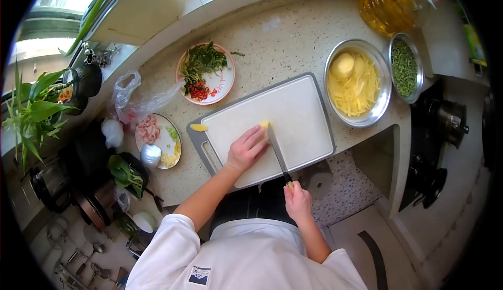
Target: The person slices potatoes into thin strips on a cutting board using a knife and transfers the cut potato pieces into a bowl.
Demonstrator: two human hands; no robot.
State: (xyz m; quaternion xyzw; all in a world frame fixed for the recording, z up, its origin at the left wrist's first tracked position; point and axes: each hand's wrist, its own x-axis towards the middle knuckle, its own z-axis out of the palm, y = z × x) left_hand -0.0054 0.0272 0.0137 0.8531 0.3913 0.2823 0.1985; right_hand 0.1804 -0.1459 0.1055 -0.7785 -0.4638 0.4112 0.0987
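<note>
A white cutting board (298, 106) with a grey rim lies in front of me. My left hand (246, 149) rests on it, fingers bent over a yellow potato piece (266, 124) and holding it down; most of the piece is hidden. My right hand (298, 202) grips the handle of a kitchen knife (277, 151). The blade points away from me, its tip end beside the left fingertips and the potato. A separate potato slice (198, 127) lies at the board's left corner, near the handle slot.
Right of the board stand a metal bowl (331, 101) of potato shreds with a peeled potato, a bowl of chopped greens (404, 70) and an oil jug (387, 8). Left are a plate (222, 83) with herbs and red chilli, and a plate of meat (148, 128). The counter edge is near me.
</note>
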